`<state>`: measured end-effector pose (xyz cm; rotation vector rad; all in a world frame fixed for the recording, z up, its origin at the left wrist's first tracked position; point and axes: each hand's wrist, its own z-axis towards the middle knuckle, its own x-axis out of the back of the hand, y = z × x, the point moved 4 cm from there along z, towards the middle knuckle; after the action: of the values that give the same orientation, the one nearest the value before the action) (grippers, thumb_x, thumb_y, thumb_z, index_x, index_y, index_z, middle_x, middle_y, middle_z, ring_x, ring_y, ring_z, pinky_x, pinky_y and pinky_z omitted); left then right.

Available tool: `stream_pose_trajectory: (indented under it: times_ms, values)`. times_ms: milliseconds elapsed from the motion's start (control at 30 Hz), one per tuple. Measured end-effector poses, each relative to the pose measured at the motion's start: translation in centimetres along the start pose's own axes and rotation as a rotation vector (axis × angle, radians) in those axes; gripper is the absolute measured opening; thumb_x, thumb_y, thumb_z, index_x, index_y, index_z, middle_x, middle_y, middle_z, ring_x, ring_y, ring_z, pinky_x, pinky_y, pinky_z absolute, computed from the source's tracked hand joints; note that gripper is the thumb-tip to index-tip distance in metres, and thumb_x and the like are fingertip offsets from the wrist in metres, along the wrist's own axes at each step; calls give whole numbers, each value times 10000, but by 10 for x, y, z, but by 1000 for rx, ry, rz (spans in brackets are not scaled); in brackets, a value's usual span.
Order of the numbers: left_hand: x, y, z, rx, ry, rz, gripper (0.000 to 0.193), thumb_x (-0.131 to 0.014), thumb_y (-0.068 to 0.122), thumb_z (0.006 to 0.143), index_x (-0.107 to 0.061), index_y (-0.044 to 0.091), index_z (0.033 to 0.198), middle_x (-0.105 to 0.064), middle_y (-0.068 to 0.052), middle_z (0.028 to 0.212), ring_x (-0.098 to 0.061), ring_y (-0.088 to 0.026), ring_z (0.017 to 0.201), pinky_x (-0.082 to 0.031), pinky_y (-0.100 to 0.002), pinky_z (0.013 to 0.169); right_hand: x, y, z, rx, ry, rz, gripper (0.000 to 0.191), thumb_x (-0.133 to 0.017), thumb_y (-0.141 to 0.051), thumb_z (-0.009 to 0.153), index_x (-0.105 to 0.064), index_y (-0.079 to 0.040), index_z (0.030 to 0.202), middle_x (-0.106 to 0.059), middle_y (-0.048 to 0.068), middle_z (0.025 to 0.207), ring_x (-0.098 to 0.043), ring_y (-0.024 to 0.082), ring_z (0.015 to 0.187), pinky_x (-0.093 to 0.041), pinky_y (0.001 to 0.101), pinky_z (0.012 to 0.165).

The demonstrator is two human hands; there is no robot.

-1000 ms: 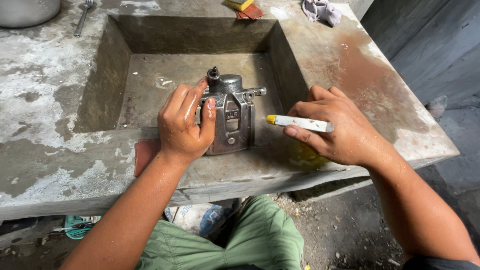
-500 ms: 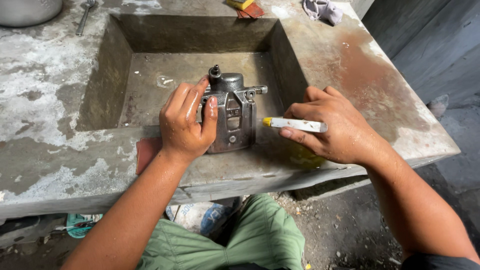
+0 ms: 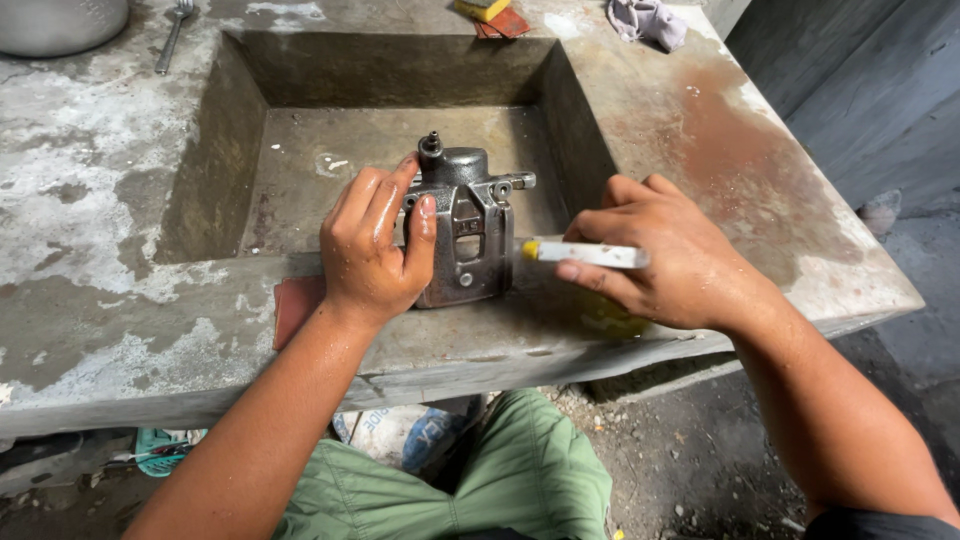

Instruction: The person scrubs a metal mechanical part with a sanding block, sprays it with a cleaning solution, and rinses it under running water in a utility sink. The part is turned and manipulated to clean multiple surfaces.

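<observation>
**Brush tip closes on the metal part**

Since a second ago the right hand (image 3: 672,262) has slid its brush (image 3: 588,253) leftward, so the yellow tip now sits just beside the metal part (image 3: 470,235); the left hand (image 3: 375,250) has stayed put.

One part: a dull grey casting, blocky, with a rounded top and a short stub sticking up, standing upright on the front rim of the concrete sink (image 3: 150,330). That sink is rough, stained and square-basined. One brush, a slim white handle with a yellow end, lies level to the part's right.

Left hand wraps the part's left flank, wet fingers curled around it, thumb in front. Right hand pinches the brush handle closed between thumb and fingers, wrist resting on the rim right of the part.
</observation>
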<state>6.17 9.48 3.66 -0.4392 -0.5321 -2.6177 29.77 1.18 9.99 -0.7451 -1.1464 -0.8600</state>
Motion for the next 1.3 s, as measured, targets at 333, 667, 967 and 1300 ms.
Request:
stream_pose_trajectory:
  times_ms: [333, 667, 967, 1300]
  values:
    - [-1, 0, 0, 7, 5, -6, 313, -654, 136, 1000, -681, -37, 1259, -627, -127, 942, -641, -271, 815, -527, -388, 720, -4, -11, 8, -27, -66, -109, 451, -665, -545, 861, -791, -118, 930, -705, 26, 749, -530, 234, 798, -415, 394, 746]
    - [-1, 1, 1, -20, 26, -22, 299, -651, 150, 1017, -674, -24, 1259, -634, -123, 970, -655, -274, 852, -537, -387, 747, -6, -12, 11, -3, -36, -142, 423, -666, -532, 880, -785, -129, 923, -709, 22, 765, -541, 237, 828, -425, 392, 771]
    - [-1, 0, 1, -31, 39, -26, 271, -633, 139, 1041, -671, -19, 1257, -641, -137, 1008, -666, -312, 910, -542, -410, 799, 6, 15, 1, 75, 110, 36, 322, -646, -399, 972, -776, -109, 1016, -716, 46, 894, -527, 247, 841, -427, 395, 773]
    - [-2, -2, 0, 17, 7, -33, 317, -648, 134, 998, -668, -40, 1262, -614, -144, 950, -635, -297, 810, -515, -401, 720, 7, 17, -2, -68, 145, 125, 254, -647, -354, 985, -759, -129, 940, -617, 88, 761, -539, 278, 806, -441, 416, 708]
